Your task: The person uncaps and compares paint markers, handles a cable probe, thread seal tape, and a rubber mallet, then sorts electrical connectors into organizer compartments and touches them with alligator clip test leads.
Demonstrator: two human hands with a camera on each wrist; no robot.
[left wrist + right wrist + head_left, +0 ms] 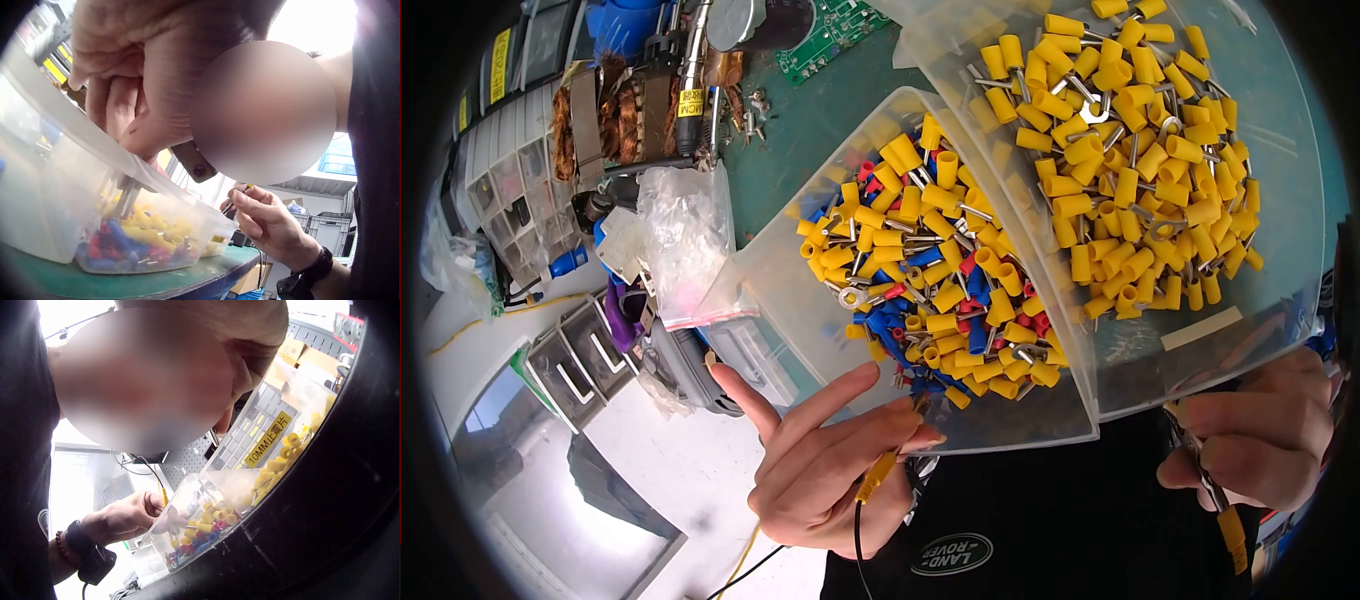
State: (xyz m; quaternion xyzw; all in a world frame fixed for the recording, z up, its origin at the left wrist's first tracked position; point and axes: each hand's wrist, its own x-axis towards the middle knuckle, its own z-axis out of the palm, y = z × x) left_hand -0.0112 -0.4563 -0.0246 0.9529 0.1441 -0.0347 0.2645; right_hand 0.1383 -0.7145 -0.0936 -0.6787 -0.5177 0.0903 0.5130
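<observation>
Two clear plastic bins stand side by side in the head view. The left bin [785, 345] holds yellow, blue and red sleeved crimp terminals [945, 325]; the right bin [1090, 395] holds yellow ones [1135, 185]. At the left bin's near edge, my left hand [830, 480] pinches a yellow-sleeved cable end [878, 476] between thumb and finger, two other fingers stretched out. A black cable trails from it. By the right bin's near corner, my right hand [1260, 435] grips a slim metal piece with a yellow sleeve [1232, 540]. Fingers partly hide both metal ends.
Behind the bins lie a green circuit board [835, 40], copper wire bundles [605, 115] and a clear plastic bag [685, 235]. Small-parts drawers [510, 200] line the far left. The bins stand on a green tabletop [56, 275].
</observation>
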